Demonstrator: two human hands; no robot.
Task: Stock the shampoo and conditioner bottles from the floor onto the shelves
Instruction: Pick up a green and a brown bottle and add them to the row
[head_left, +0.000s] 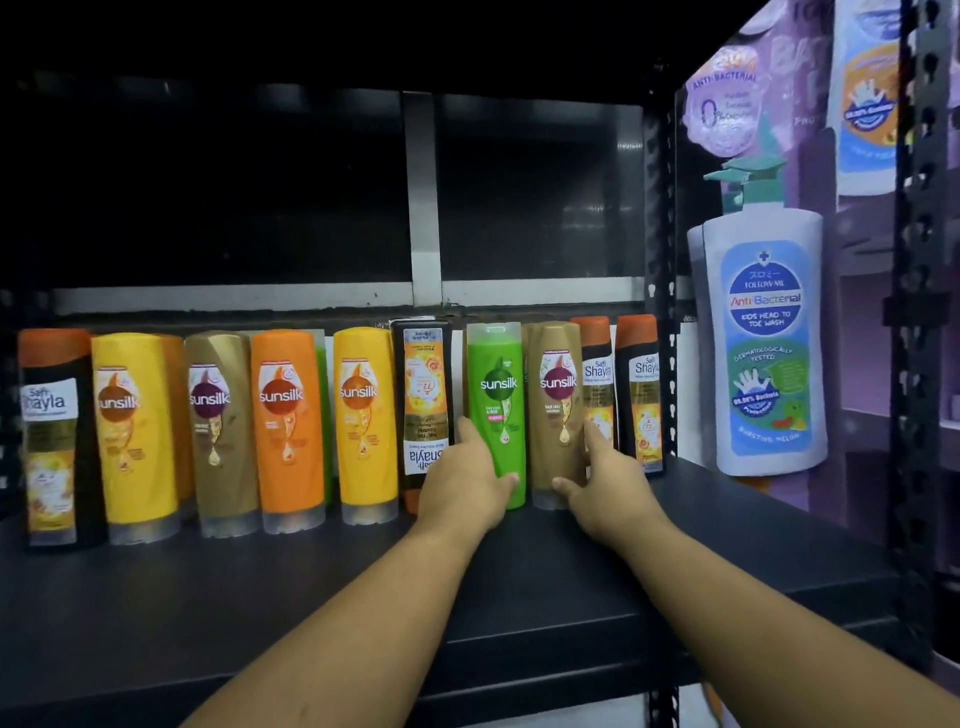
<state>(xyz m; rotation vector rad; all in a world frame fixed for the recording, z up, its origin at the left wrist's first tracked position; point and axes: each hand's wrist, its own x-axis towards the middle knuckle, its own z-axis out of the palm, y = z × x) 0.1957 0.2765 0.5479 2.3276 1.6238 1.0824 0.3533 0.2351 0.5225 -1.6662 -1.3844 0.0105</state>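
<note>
A dark shelf (311, 597) of a black metal rack fills the view, with unlit space behind. On the right, a purple poster (769, 338) pictures a pump bottle reading "Follow Me Anti-Bacterial Kids Head to Toe Wash". A bottle row (285, 415) stands along the back: Sunsilk in yellow, orange and gold, Safi Shayla in black. One Shayla bottle (423, 395) stands upside down. Just right of it are the green bottle (496, 395) and gold bottle (556, 395), both Sunsilk. The left hand (462, 493) grips the green one low, thumb and forefinger spread round it; the right hand (608, 488) grips the gold one likewise.
</note>
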